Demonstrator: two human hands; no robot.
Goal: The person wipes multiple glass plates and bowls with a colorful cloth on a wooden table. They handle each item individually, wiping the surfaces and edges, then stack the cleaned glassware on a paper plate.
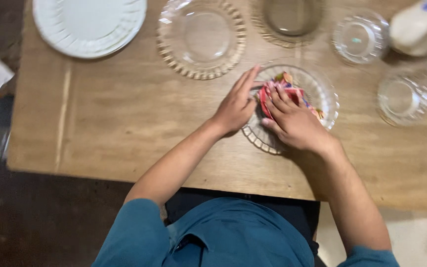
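On the wooden table (pixel 124 123), right hand (pixel 295 121) pressing — fingers spread — a colourful cloth (pixel 285 89) into glass bowl (pixel 322 91), left hand (pixel 235 106) flat, open against rim

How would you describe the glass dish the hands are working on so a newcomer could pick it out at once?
On the wooden table, look to the near edge, just right of centre. There sits a clear glass dish with a ribbed rim, with the left hand on its side and the right hand inside. Unlike the other glassware, it holds a colourful cloth.

Head view, steeply down, near table (pixel 100 123)
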